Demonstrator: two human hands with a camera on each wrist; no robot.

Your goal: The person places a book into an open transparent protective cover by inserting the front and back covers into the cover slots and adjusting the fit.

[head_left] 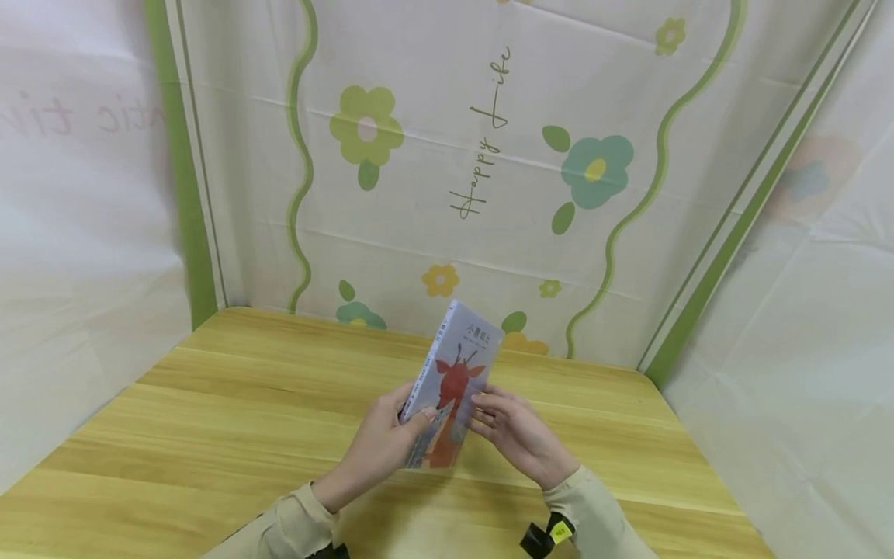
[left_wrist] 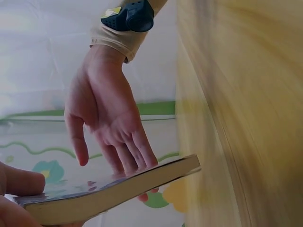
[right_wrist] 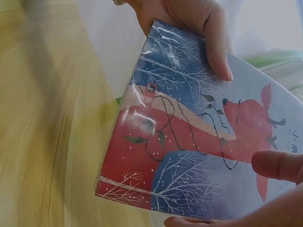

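A small book (head_left: 469,373) is held up tilted above the wooden table, its pale blue cover facing up toward the head camera. A red deer wrapped in a vine and white bare trees decorate the glossy cover (right_wrist: 189,137). My left hand (head_left: 377,439) grips the spine side near the lower end, thumb pressed on the front and fingers hidden behind. At the opposite edge is my right hand (head_left: 520,436). In the left wrist view, that hand's long, nearly straight fingers (left_wrist: 128,158) reach behind the page edge, while its thumb stands off the cover.
Light wood grain covers the table (head_left: 209,419), which runs back to a white curtain (head_left: 433,186) printed with flowers and "Happy Life". White sheets (head_left: 803,334) hang on both sides. A black wrist camera (head_left: 538,539) sits at the right sleeve.
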